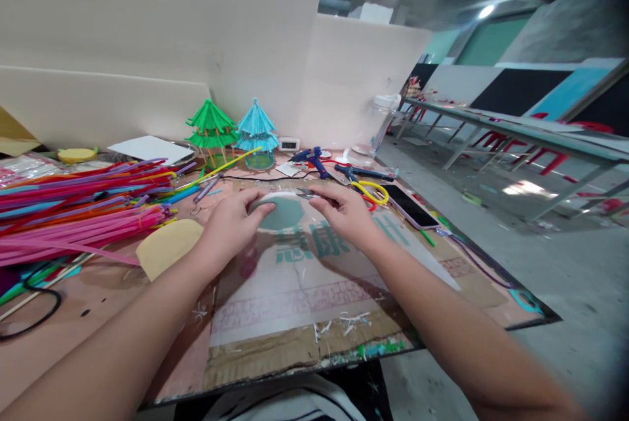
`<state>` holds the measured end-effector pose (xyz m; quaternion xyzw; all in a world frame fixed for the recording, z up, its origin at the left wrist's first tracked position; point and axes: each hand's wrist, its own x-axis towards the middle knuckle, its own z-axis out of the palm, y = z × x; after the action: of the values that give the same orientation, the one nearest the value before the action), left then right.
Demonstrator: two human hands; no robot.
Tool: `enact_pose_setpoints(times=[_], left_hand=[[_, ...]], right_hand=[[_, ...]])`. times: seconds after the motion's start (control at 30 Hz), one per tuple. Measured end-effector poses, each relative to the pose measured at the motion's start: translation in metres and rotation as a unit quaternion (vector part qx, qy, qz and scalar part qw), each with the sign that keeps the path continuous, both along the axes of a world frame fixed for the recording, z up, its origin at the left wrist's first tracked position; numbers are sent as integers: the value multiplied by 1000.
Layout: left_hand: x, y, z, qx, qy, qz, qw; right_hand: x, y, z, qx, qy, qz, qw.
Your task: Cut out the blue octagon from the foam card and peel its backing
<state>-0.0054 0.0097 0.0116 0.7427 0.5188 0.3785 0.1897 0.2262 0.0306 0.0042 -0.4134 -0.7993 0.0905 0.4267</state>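
My left hand [230,221] is closed on the edge of a round disc [285,213], grey-green on its face with a white rim. At the disc's far right rim, my right hand [344,211] pinches a small metal tool [304,194]; its exact kind is too small to tell. Under both hands lies a whitish plastic sheet [295,300] with green characters and a red printed band, spread over cardboard [265,355]. A pale yellow rounded piece [170,247] rests left of my left forearm.
Bundles of coloured pipe cleaners [83,208] cover the left. Green [211,123] and blue [256,126] tiered-roof models stand behind. A blue glue gun [314,159], yellow-handled scissors [368,188], a phone [410,205] and a clear bottle [381,123] lie or stand to the right.
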Motion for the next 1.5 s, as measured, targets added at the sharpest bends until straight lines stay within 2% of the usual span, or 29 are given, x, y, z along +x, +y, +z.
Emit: enact_pose_setpoints(times=[0.2,0.33,0.97,1.3,1.5], left_hand=[[2,0,1,-34,-38,-14,999],[3,-1,1,-20,-34,-29,999],[3,3,-4,-23,-15,-36,999],[3,0,1,-13,12,-1,1000],[7,-4,0,7,22,-20,1000]], right_hand=[[0,-4,3,34,-42,-4,999],[0,-5,1,57,-59,5,997],[-1,-4,-1,60,-111,-17,992],[-1,-2,-2,53,-82,-19,995],[-6,-6,-3,73,-105,-9,992]])
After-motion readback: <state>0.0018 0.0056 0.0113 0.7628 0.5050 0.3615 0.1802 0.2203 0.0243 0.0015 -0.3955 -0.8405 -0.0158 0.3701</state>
